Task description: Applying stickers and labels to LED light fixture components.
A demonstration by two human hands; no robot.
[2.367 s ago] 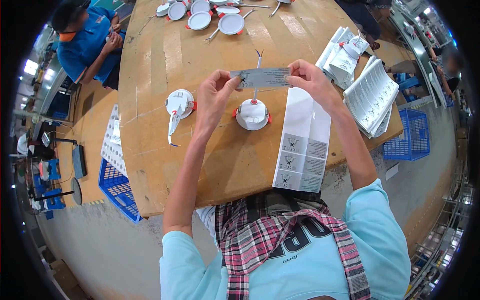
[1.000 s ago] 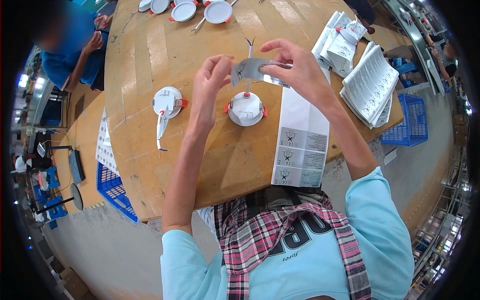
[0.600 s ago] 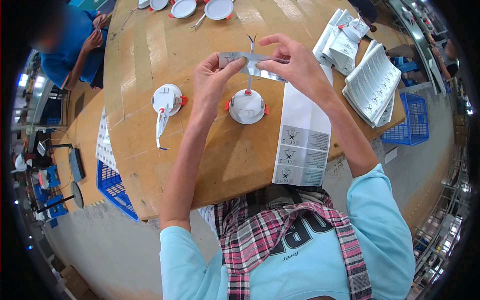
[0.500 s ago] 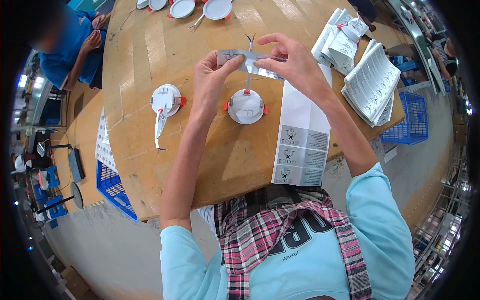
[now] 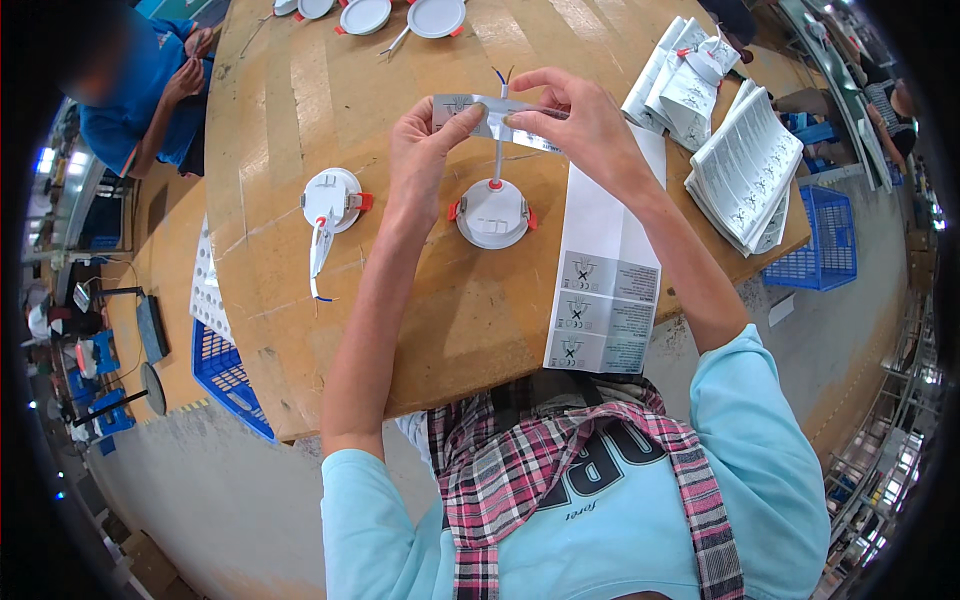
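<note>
A silvery printed sticker label is stretched between my two hands, across the white cable of a round downlight. My left hand pinches its left part between thumb and fingers. On the right part, my right hand has its thumb pressed to the label, forefinger raised and bent. Bare wire ends, blue and brownish, stick out beyond the label. The downlight lies back-up on the table, red clips at its sides. Left of it rests a second downlight with a label folded around its cable.
A label sheet lies under my right forearm, over the table's near edge. Folded leaflets are stacked at right, another downlight on the farther pile. More downlights sit at the far edge. A co-worker is at left.
My right thumb and the label's right part have shifted slightly up and left. My left thumb has slid a little left. The downlights have not visibly moved.
</note>
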